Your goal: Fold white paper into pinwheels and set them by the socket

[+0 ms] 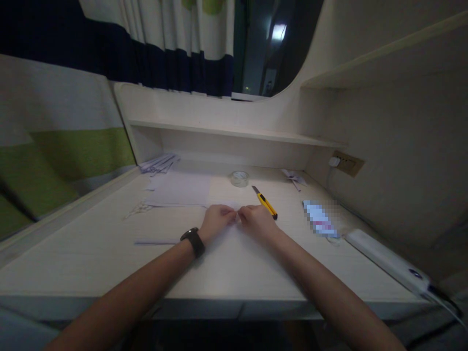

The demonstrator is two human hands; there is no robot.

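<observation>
My left hand (216, 222), with a dark watch (193, 241) on its wrist, is closed in a pinch over the middle of the desk. Facing it, my right hand (258, 221) pinches at nearly the same spot. Something small and pale seems to be between the fingertips, too small and blurred to name. Just beyond the hands lie white paper sheets (179, 187). A yellow utility knife (267, 204) with its blade out rests beside my right hand. Farther back stands a roll of clear tape (239, 179). A thin rolled paper strip (157, 242) lies left of the watch.
Folded papers (159, 164) are stacked at the back left, near small scraps (139, 208). A paper pinwheel-like piece (294, 178) sits at the back right. A blurred-out phone (320, 219) and a white power strip (387, 261) with cables lie at right. A shelf (234, 132) overhangs the back.
</observation>
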